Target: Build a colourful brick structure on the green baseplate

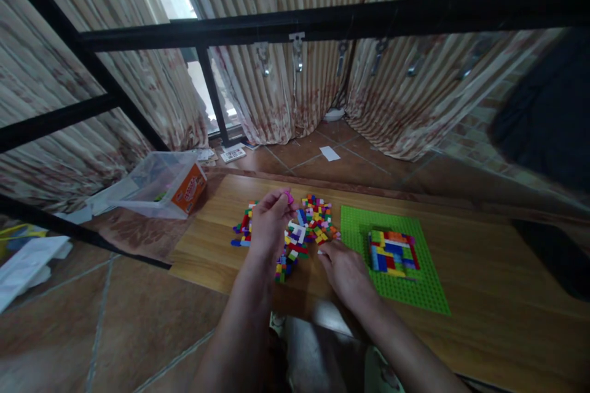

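My left hand (268,224) is closed, pinching a magenta toy brick (288,196) above a heap of loose bricks. Beneath and around that hand spread many colourful toy bricks (318,214) on the wooden table. My right hand (349,274) rests low at the heap's near right edge, its fingers curled together. A small white bit shows by its fingertips, but I cannot make out what it grips. Just right of this hand lies a green studded baseplate (354,221). On it sits a low rectangular build of multicoloured bricks (391,253).
The wooden table (479,270) has a dark flat object (548,255) at its right. Left of it, on the floor, stands a clear plastic bin (159,181) with an orange label. A black metal frame (295,24) crosses ahead, before striped curtains (276,92).
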`<state>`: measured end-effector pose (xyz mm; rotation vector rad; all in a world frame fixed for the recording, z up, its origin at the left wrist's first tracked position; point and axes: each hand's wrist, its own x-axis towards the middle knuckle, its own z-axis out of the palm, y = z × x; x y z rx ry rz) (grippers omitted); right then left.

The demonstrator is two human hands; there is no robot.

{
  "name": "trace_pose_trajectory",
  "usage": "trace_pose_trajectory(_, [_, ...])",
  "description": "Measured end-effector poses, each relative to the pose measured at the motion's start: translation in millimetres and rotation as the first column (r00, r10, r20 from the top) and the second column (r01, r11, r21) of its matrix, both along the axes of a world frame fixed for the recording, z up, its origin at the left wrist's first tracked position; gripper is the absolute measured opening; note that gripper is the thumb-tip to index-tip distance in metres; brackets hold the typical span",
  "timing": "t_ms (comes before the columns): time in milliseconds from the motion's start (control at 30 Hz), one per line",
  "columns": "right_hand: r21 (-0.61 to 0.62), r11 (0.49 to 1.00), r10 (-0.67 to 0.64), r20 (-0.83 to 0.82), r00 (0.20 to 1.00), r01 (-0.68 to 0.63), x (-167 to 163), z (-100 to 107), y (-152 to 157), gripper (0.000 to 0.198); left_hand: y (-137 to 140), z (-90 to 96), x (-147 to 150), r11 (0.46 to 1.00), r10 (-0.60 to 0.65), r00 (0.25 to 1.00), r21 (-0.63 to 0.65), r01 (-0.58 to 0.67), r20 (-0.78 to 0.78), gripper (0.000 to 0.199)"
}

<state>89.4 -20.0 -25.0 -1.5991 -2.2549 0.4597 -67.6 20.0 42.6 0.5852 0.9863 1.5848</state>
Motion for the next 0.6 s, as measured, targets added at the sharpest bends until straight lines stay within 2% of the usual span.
trace_pose_trajectory(167, [0.002, 1.000, 0.001, 0.033, 0.999, -0.001, -10.1, -3.4, 4.6, 0.019, -2.2, 0.6, -0.6, 1.000, 0.003, 1.000, -0.025, -0.004, -0.018, 0.033])
trace_pose_trajectory(300, [-0.008, 1.000, -0.007, 0.027, 1.000, 0.007, -13.4, -2.7, 5.9, 0.018, -2.7, 0.5, -1.3, 0.999, 0.010, 0.998, -0.047, -0.013, -0.065, 0.027])
trace_pose_trajectory(600, [-0.046, 0.999, 0.010, -0.006, 1.000, -0.011, -7.7, 2.5, 4.4, 0.017, -4.1, -3.1, 2.2, 0.993, -0.081, 0.934, -0.109, 0.045, -0.347, 0.008])
